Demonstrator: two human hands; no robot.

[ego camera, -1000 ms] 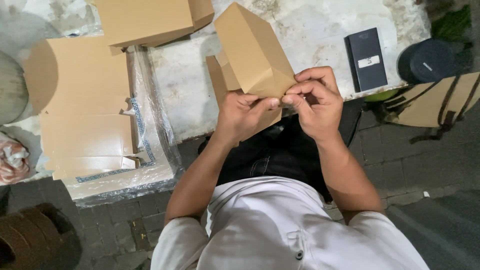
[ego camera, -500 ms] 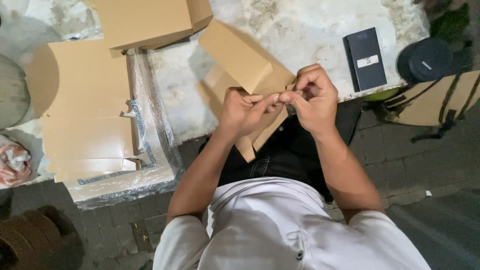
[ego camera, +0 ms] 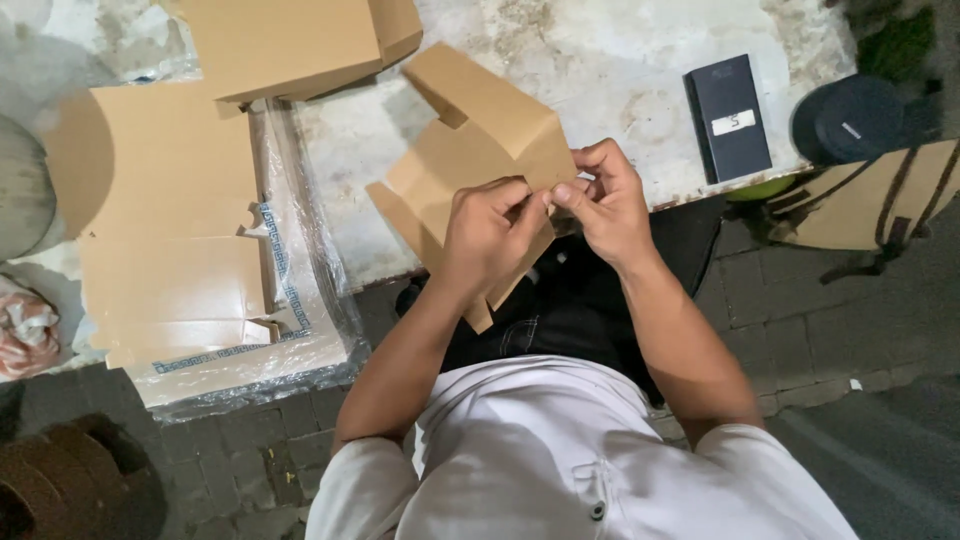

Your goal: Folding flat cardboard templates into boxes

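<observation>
Two hands work one brown cardboard box blank, held above the near edge of the worn white table. Left hand pinches the blank's lower right edge, fingers curled. Right hand pinches the same edge just beside it, thumb tip meeting the left fingertips. Blank is partly folded; its long axis runs diagonally, one flap pointing up and away from the person, the narrow end down toward the lap. Left of the blank: stack of flat brown blanks lying on clear plastic wrap with a blue patterned strip. Behind it: folded brown box. Right of the blank: dark rectangular package bearing a small white label, then a round dark lid.
</observation>
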